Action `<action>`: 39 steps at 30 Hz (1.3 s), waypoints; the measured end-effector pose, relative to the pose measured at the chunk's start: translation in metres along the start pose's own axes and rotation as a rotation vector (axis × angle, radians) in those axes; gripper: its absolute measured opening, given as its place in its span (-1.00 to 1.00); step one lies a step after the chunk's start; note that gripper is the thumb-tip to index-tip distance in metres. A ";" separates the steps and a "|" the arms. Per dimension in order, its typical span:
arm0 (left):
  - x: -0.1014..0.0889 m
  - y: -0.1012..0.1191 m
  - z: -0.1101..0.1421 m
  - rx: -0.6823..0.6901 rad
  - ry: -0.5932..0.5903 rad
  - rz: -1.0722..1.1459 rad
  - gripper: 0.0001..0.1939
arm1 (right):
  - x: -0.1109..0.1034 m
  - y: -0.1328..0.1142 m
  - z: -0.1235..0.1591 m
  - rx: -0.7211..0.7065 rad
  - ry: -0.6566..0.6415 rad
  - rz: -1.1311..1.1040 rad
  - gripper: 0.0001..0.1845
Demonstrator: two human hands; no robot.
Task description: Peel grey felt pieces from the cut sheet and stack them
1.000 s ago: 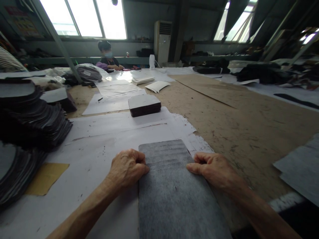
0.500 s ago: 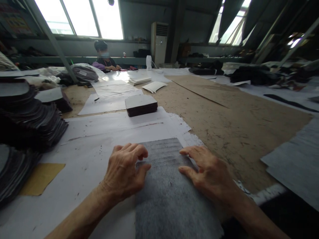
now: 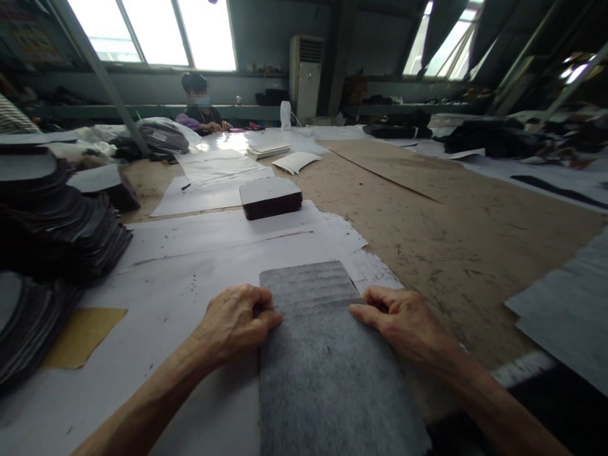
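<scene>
At nine o'clock, tall stacks of thin, dark-edged pieces with pale tops stand near a flat, yellow-brown card at eight o'clock. Between ten and eleven, a masked person in dark clothing with purple sleeves sits across the brown counter. White paper covers the near left, probably keeping the work clean. Toward seven o'clock, the left hand has its thumb and curled fingers together, pinching the edge of a long, mottled-grey, felt-like sheet. Just off centre, at eleven, sits a neat, black-sided block of pieces with a white top, perhaps set there to stay within reach. The grey sheet lies lengthwise at six o'clock, rippled across its far end. Between four and five, the right hand pinches the opposite edge; matching grips likely keep it straight. Past three o'clock lie pale-grey sheets.
</scene>
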State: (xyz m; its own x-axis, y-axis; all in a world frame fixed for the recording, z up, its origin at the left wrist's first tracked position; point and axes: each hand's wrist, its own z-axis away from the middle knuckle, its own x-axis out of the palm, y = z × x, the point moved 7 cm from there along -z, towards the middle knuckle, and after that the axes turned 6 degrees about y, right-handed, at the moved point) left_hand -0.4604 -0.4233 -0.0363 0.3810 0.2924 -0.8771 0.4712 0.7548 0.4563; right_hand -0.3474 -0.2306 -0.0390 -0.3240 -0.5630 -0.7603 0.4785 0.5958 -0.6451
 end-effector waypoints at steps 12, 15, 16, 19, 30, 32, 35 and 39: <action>0.005 -0.005 -0.002 -0.062 -0.036 0.231 -0.84 | 0.004 0.007 -0.004 0.126 -0.057 -0.097 -0.79; 0.006 -0.007 -0.001 -0.065 -0.019 0.236 -0.85 | 0.004 0.005 -0.004 0.133 -0.074 -0.115 -0.78; 0.006 -0.007 -0.001 -0.066 -0.012 0.232 -0.85 | 0.005 0.005 -0.004 0.134 -0.081 -0.121 -0.77; 0.007 -0.006 -0.002 -0.061 -0.008 0.214 -0.87 | 0.006 0.005 -0.005 0.136 -0.104 -0.139 -0.76; 0.007 -0.003 -0.004 -0.006 0.006 0.138 -0.87 | 0.008 0.007 -0.006 0.141 -0.148 -0.155 -0.76; 0.007 -0.003 -0.003 -0.002 0.006 0.133 -0.87 | 0.007 0.007 -0.007 0.133 -0.148 -0.145 -0.76; 0.007 -0.001 -0.003 0.010 0.011 0.107 -0.87 | 0.006 0.007 -0.007 0.118 -0.146 -0.120 -0.76; 0.006 0.004 -0.002 0.037 0.020 0.043 -0.85 | 0.005 0.003 -0.007 0.092 -0.124 -0.051 -0.76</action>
State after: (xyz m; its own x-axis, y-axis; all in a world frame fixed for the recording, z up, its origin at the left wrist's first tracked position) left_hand -0.4572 -0.4170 -0.0402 0.3857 0.3363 -0.8592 0.4840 0.7190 0.4987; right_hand -0.3537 -0.2276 -0.0452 -0.2490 -0.6613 -0.7076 0.5385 0.5127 -0.6687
